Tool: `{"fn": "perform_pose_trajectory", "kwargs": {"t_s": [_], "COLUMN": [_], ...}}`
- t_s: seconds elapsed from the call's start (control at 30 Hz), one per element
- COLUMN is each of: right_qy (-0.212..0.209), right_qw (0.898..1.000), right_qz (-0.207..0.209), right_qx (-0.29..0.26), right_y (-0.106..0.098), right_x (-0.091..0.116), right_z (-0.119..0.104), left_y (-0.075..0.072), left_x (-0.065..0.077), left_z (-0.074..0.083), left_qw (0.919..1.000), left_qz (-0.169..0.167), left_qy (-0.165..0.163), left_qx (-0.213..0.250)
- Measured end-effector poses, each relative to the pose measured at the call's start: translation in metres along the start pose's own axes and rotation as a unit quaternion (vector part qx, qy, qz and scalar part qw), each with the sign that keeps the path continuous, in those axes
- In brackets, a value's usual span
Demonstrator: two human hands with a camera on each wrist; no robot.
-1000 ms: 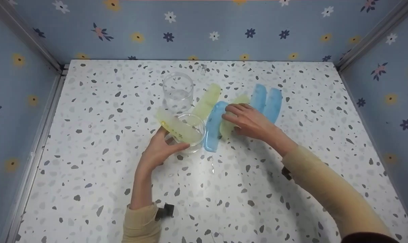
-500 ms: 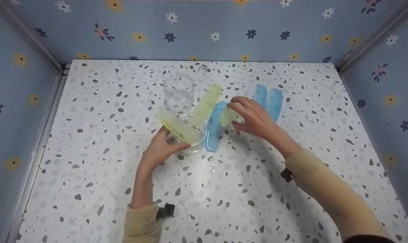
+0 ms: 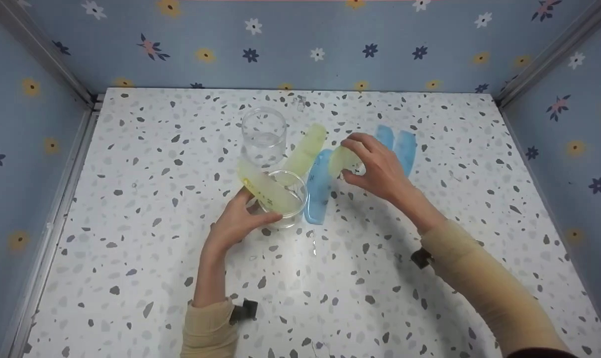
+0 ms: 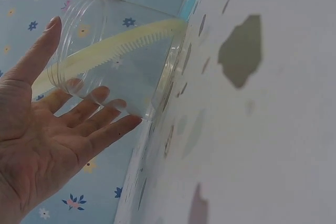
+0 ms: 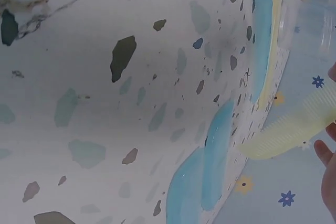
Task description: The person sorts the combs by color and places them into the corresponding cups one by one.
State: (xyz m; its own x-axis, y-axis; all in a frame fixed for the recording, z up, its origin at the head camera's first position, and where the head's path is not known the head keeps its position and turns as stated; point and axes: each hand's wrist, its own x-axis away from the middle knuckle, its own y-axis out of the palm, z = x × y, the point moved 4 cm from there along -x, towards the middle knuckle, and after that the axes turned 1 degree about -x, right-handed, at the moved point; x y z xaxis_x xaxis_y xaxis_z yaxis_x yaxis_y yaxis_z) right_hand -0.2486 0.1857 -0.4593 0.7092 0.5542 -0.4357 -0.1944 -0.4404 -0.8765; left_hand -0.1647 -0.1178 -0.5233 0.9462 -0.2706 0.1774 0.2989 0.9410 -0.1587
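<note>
In the head view my left hand (image 3: pixel 235 219) holds a clear jar (image 3: pixel 294 222) standing on the table, fingers on its left side and thumb near the front rim. A yellow comb (image 3: pixel 265 188) leans inside that jar, its upper end poking out at the left; its teeth show through the wall in the left wrist view. My right hand (image 3: pixel 380 166) pinches another yellow comb (image 3: pixel 340 161) between thumb and fingers, raised over the table. The right wrist view shows this comb (image 5: pixel 286 135) slanting down from the fingertips. Just below it lies a blue comb (image 3: pixel 319 191), right beside the jar.
A second clear jar (image 3: pixel 264 145) stands behind the first. One more yellow comb (image 3: pixel 306 149) lies flat between the jars and the blue comb. Two blue combs (image 3: pixel 405 151) lie side by side beyond my right hand. Patterned walls (image 3: pixel 300 44) enclose the speckled table (image 3: pixel 330 293).
My right hand has picked the yellow comb up from the table between the blue combs and raised it. The left hand and its jar have shifted slightly right.
</note>
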Motion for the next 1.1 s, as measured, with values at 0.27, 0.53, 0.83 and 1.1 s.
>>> {"fn": "perform_pose_trajectory", "kwargs": {"t_s": [0.27, 0.53, 0.83, 1.1], "right_qy": [0.058, 0.085, 0.102, 0.109], "right_qw": [0.996, 0.984, 0.966, 0.951], "right_qz": [0.042, 0.086, 0.128, 0.145], "right_qx": [-0.060, -0.128, -0.199, -0.249], "right_y": [-0.011, -0.023, -0.034, -0.042], "right_x": [-0.004, -0.012, -0.022, -0.030], "right_z": [0.001, -0.007, -0.017, -0.033], "left_y": [0.003, 0.007, 0.010, 0.012], "left_x": [-0.001, -0.001, -0.002, -0.001], "left_z": [0.000, -0.001, -0.003, -0.001], "left_qw": [0.9996, 0.9991, 0.9986, 0.9983], "left_qz": [-0.020, -0.041, -0.046, -0.049], "left_qy": [0.015, -0.011, -0.026, -0.032], "left_qx": [-0.010, 0.002, 0.007, 0.008]}}
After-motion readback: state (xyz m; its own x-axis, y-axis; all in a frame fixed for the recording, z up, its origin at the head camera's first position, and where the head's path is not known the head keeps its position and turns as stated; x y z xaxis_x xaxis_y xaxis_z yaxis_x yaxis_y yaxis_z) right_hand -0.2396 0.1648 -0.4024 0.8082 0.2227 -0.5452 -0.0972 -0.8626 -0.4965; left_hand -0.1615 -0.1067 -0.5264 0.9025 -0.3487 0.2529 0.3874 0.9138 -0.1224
